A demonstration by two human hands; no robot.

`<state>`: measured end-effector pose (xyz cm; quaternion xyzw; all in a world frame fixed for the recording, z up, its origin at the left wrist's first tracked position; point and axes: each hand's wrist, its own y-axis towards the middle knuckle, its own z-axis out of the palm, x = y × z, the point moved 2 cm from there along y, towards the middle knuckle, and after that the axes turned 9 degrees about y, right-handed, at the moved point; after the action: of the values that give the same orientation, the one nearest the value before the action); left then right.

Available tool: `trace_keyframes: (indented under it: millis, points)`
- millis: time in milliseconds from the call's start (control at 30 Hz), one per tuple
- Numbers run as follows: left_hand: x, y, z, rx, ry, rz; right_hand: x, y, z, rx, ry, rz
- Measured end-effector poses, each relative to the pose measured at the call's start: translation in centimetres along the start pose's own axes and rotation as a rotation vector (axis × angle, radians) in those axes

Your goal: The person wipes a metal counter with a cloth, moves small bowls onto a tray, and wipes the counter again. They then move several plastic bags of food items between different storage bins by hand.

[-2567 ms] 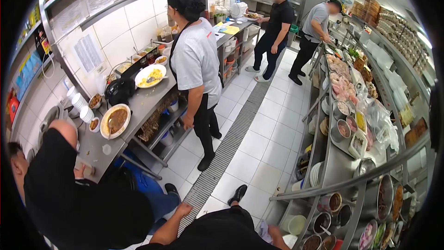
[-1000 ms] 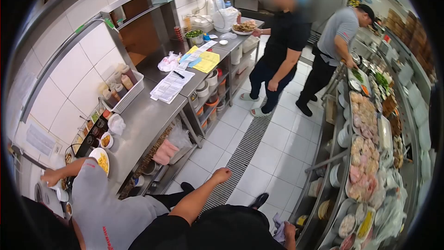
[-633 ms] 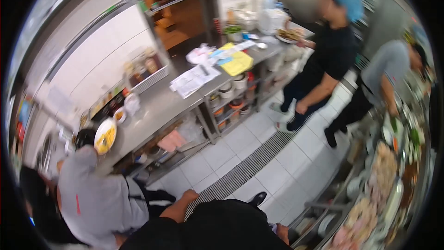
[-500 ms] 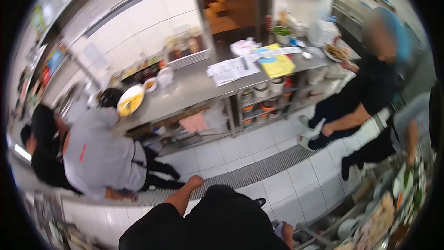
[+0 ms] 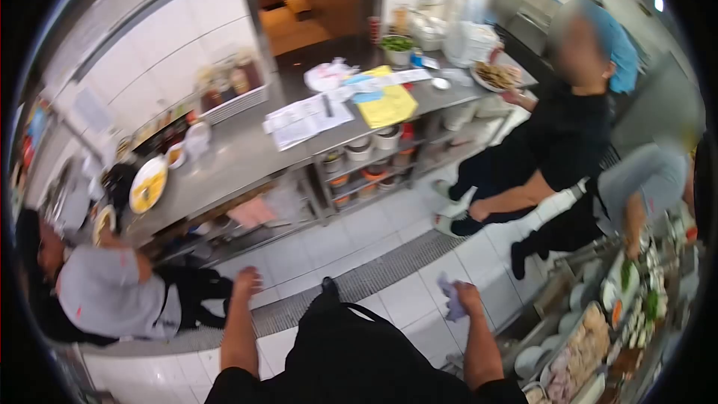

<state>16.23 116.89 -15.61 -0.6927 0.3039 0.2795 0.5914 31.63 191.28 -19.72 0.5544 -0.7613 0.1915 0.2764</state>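
Pale purple cloth (image 5: 452,301) hangs low in the frame, right of middle, held by the right hand (image 5: 468,297). The left hand (image 5: 248,282), lower left, looks empty, fingers loosely apart. Gripping snugly should stop drops.

No text, brand or number can be read. Faint print is seen on white papers (image 5: 308,121) laid on the bench (image 5: 232,158), too blurred to be made out. Small red marks (image 5: 78,313) are borne by a grey shirt (image 5: 112,284) at left; letters cannot be resolved.
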Motion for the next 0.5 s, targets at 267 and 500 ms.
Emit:
trace_keyframes:
  millis: [267, 500]
  points:
    - [-16.3, 10.0, -6.1, -0.389, -0.093, 0.157, 2.2, -13.2, 6.5, 0.269, -0.049, 0.257]
    - [-10.0, 11.9, 4.6, 0.084, 0.433, -0.094, 6.9, -17.1, 7.0, 0.396, 0.168, 1.049]
